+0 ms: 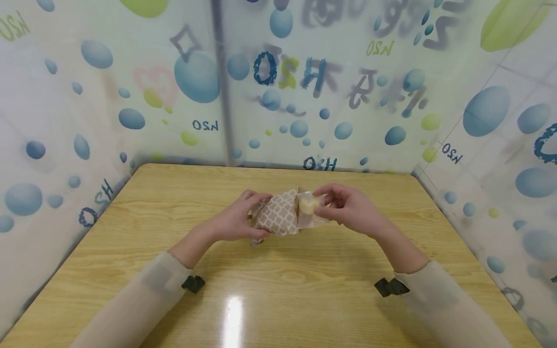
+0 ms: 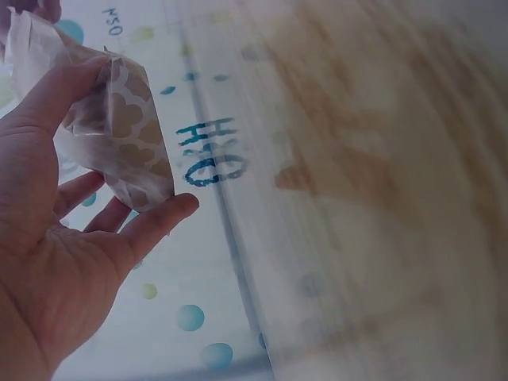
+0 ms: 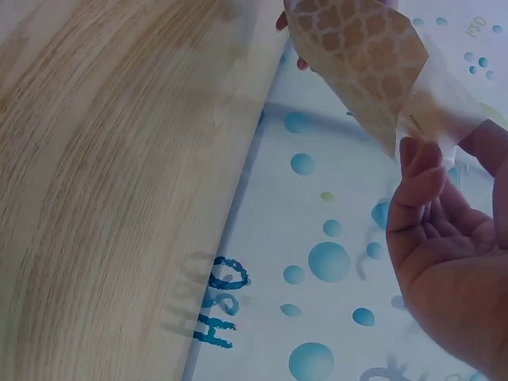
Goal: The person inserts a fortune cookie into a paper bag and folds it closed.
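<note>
My left hand [image 1: 235, 218] grips a beige paper bag [image 1: 279, 213] with a white lattice print, thumb on the near side and fingers on the far side. At the bag's right end, a clear plastic packet [image 1: 308, 221] sticks out of the opening. A pale yellow, roundish item [image 1: 309, 205] shows through the plastic. My right hand [image 1: 354, 210] pinches the packet's outer edge between thumb and fingers. In the right wrist view the packet [image 3: 440, 119] appears as a whitish translucent sheet beside the patterned bag [image 3: 369, 55]. Part of the packet is hidden inside the bag.
Both hands are over a wooden table [image 1: 278, 280], toward its far half. Behind it and at both sides hang pale curtains [image 1: 270, 125] printed with blue and green dots. Dark straps [image 1: 193, 284] sit at the wrists of light sleeves [image 1: 139, 299].
</note>
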